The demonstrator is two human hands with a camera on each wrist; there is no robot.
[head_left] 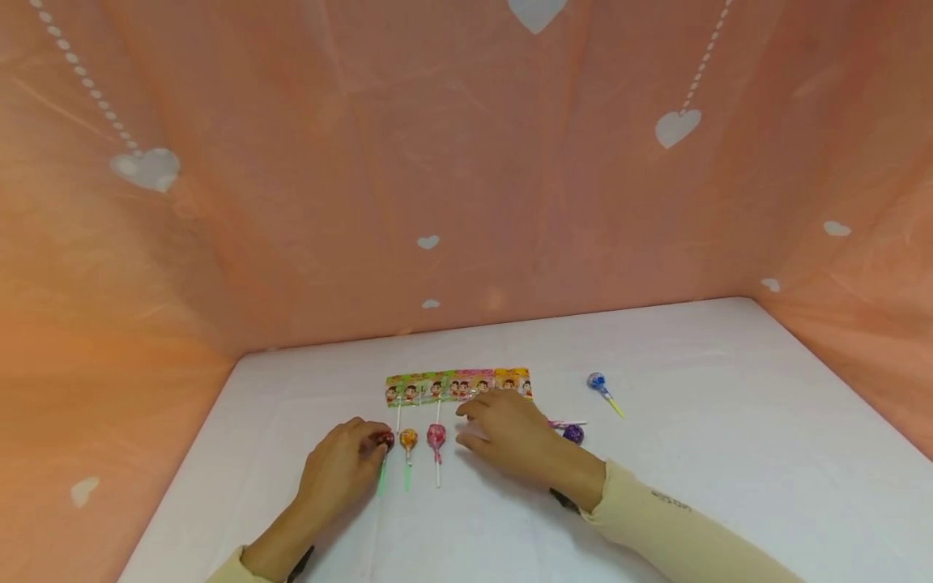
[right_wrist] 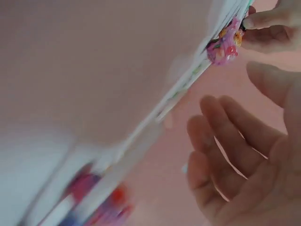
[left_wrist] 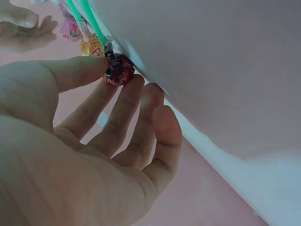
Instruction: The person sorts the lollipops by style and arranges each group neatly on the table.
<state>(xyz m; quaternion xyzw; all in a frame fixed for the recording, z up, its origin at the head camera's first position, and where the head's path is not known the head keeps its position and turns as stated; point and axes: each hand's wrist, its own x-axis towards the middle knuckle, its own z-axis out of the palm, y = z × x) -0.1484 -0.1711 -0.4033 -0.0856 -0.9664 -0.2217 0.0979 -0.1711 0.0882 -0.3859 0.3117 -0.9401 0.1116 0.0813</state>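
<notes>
Between thumb and fingertips, my left hand (head_left: pixel 341 461) pinches the wrapped head of a dark red lollipop (left_wrist: pixel 121 70) with a green stick. Just right of it lies an orange lollipop (head_left: pixel 408 439), also green-sticked, then a pink lollipop (head_left: pixel 436 437) on a white stick. These three lie side by side, sticks toward me. My right hand (head_left: pixel 510 433) is to the right of the pink lollipop, fingers loosely bent and apart, holding nothing. In the right wrist view, a gap shows between its fingers and the pink lollipop (right_wrist: pixel 223 52).
Behind the hands runs a row of green, pink and yellow candy packets (head_left: pixel 408 390), partly covered by my right hand. A purple lollipop (head_left: pixel 573 435) lies beside my right wrist; a blue lollipop (head_left: pixel 598 380) is farther back. An orange-pink cloth (head_left: pixel 466 267) stands behind the white table (head_left: pixel 729 421).
</notes>
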